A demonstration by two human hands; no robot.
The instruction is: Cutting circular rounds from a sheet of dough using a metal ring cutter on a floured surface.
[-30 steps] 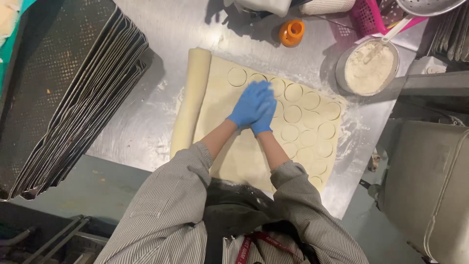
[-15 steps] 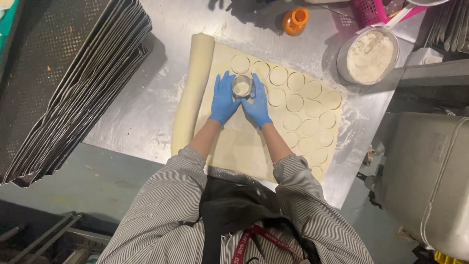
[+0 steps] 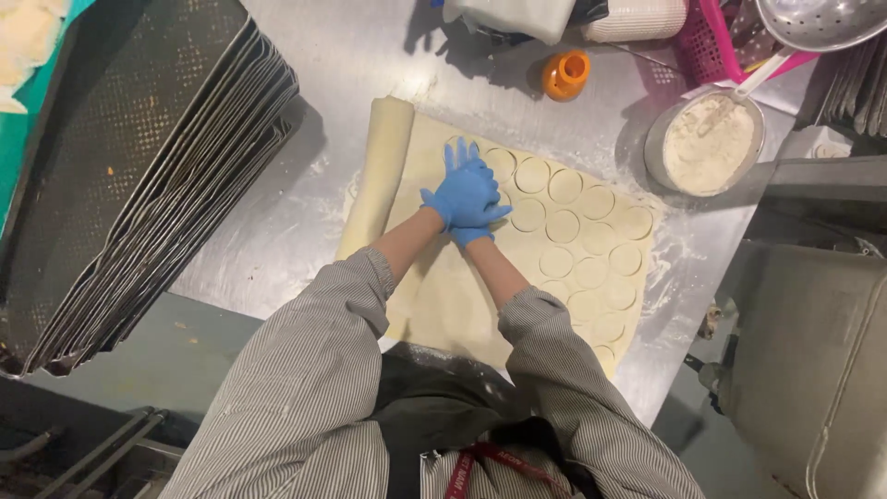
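Blue-gloved left hand (image 3: 459,188) flat over right hand (image 3: 476,222) on pale circle-scored dough sheet (image 3: 462,296), grip contents hidden.

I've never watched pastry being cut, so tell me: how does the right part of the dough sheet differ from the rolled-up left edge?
The right part of the dough sheet lies flat and is scored with rows of cut circles; the rolled-up left edge is a thick, smooth roll with no cuts. The stacked gloved hands, left hand over right hand, press down between the two, nearer the circles. Both parts share the same pale colour and rest on the floured steel table.
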